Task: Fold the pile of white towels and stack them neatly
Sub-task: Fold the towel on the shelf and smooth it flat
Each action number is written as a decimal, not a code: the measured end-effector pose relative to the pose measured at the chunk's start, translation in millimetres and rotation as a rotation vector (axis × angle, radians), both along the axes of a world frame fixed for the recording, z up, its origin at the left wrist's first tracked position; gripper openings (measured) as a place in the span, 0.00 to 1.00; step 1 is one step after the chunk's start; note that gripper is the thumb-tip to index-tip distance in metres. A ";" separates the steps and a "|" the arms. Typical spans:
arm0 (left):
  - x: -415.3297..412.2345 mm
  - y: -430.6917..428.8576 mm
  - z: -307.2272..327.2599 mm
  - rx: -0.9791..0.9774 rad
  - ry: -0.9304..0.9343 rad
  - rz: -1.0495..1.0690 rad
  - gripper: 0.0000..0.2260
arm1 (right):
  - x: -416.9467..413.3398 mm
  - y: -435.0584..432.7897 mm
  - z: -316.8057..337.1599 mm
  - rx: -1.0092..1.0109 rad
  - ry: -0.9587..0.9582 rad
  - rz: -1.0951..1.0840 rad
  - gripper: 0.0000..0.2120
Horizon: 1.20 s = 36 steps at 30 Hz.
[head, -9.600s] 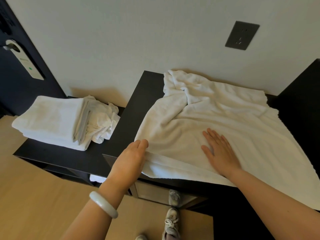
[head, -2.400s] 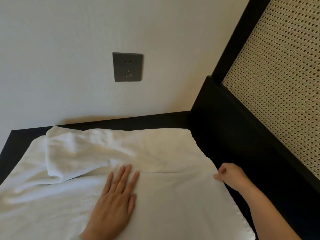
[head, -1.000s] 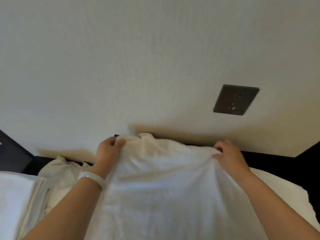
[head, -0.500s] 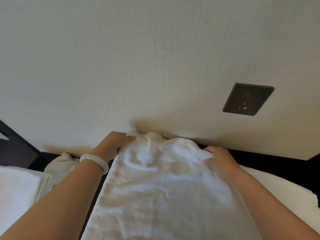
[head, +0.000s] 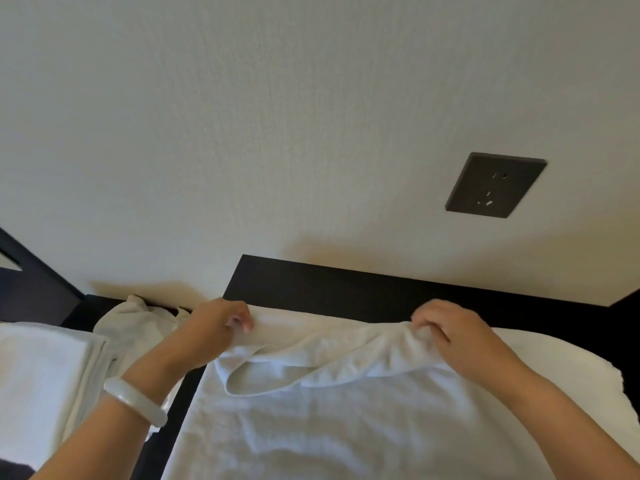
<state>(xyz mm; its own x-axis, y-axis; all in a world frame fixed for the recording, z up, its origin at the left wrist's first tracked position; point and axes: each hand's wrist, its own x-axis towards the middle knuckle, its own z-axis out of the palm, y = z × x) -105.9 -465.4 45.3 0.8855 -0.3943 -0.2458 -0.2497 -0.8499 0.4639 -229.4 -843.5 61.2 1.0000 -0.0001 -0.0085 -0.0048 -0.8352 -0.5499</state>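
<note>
A large white towel (head: 346, 420) lies spread over the black table (head: 346, 289), its far edge folded toward me. My left hand (head: 214, 327) pinches the far left part of that folded edge. My right hand (head: 457, 334) grips the bunched far right part of the same edge. The edge sags loosely between both hands. A stack of folded white towels (head: 38, 379) sits at the lower left, and a crumpled white towel (head: 138, 320) lies behind it against the wall.
A pale wall rises right behind the table, with a dark socket plate (head: 495, 185) at the right. A dark panel (head: 31, 282) stands at the far left. A white bangle (head: 135, 400) circles my left wrist.
Both hands have pulled the towel's far edge back from the wall toward me. A strip of black tabletop now shows behind the towel. The view has tilted slightly down.
</note>
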 end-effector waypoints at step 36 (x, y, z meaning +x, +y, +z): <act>93.3 -54.1 67.5 -1.153 0.346 0.723 0.11 | 80.7 -29.4 26.8 -0.754 -0.542 -0.191 0.15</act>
